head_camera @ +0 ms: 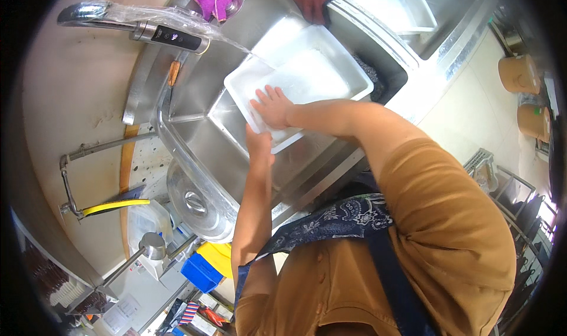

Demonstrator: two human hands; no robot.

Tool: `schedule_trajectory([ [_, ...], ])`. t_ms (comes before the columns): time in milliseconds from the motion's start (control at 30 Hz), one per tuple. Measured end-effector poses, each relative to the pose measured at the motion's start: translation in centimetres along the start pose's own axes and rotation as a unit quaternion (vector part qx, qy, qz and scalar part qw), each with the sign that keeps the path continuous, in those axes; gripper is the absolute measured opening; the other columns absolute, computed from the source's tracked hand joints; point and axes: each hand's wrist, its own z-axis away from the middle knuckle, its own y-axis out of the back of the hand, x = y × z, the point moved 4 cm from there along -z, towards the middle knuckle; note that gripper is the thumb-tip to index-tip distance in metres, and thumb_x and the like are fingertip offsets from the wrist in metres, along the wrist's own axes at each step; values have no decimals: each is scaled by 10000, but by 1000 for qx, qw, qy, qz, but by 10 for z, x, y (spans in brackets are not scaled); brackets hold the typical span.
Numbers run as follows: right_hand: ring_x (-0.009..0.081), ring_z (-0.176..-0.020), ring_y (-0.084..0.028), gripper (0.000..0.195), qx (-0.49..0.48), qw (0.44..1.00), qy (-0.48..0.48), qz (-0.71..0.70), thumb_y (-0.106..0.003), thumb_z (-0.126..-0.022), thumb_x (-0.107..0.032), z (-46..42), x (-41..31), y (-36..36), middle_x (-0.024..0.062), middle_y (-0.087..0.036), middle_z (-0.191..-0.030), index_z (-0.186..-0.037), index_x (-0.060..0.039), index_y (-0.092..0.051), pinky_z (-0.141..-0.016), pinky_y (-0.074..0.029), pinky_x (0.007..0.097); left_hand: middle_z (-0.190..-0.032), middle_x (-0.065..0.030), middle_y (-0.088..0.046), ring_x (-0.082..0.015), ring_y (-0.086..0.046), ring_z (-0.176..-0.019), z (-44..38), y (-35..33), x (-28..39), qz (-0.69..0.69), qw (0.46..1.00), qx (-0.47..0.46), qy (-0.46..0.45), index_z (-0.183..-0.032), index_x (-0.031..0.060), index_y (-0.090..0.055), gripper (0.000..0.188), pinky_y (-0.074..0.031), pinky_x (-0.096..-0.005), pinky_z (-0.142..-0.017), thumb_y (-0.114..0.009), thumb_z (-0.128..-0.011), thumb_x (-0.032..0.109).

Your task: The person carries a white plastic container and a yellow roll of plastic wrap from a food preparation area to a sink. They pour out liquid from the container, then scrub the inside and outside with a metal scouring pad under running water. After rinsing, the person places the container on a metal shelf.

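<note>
A white rectangular plastic tub (pixel 328 92) is tilted inside a stainless steel sink (pixel 190 136). My left hand (pixel 259 145) grips its near left corner, thumb along the rim. Inside the tub, my right hand (pixel 272 107) lies flat against the inner surface with fingers spread, holding nothing. From a chrome faucet (pixel 177 39) with a lit digital display, a thin stream of water (pixel 241 48) runs towards the tub. Clear plastic film (pixel 164 14) is wrapped along the faucet.
A dark red cloth or glove (pixel 312 1) hangs over the sink divider (pixel 376 32). Purple cloth (pixel 215 2) lies at the back ledge, near a wooden-handled tool (pixel 174 73). A round metal lid (pixel 195 201) leans beside the sink's left edge. Dark scouring mesh (pixel 367 72) sits behind the tub.
</note>
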Motion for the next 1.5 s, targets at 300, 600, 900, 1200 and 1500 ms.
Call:
schedule_trajectory([
  [300,323,-1251,-395,411,-318,907,246,122,-517,-801,-123,74,110,38,146,-400,-1370,-1210,-91,-545,-1043,-308,410,-1208,-137,-492,-251,-489,-1109,6,27,15,-80,995,22,-58,-1326,12,-381,701,-392,-315,-923,-334,-643,-138],
  [600,293,-982,-539,254,274,948,-51,155,-452,-842,-122,-14,107,38,179,-527,-1131,-1049,7,-522,-866,-430,391,-1297,-139,-419,-246,-440,-1180,-11,38,24,-20,975,82,-205,-1380,16,-295,790,-323,-301,-1002,-333,-614,-176],
  [900,346,-1237,-388,492,-161,963,112,-184,-492,-884,-322,7,-57,48,207,-434,-1322,-1284,-37,-454,-1014,-327,424,-1265,-130,-449,-243,-450,-1168,-18,61,30,-54,934,135,-325,-1321,2,-360,699,-340,-314,-998,-364,-638,-146],
  [1200,370,-1224,-401,674,-119,991,46,-28,-679,-713,-95,26,75,31,228,-424,-1306,-1294,23,-359,-1024,-332,422,-1357,-195,-408,-302,-395,-1266,9,45,62,-230,914,162,-293,-1365,31,-333,703,-319,-344,-1038,-362,-669,-65],
  [1500,309,-1227,-414,583,21,974,193,-114,-481,-776,4,17,-14,11,131,-431,-1348,-1343,-98,-389,-1039,-326,371,-1364,-198,-398,-295,-404,-1256,17,32,46,-103,934,142,-311,-1361,-9,-318,712,-295,-353,-1052,-355,-654,-82],
])
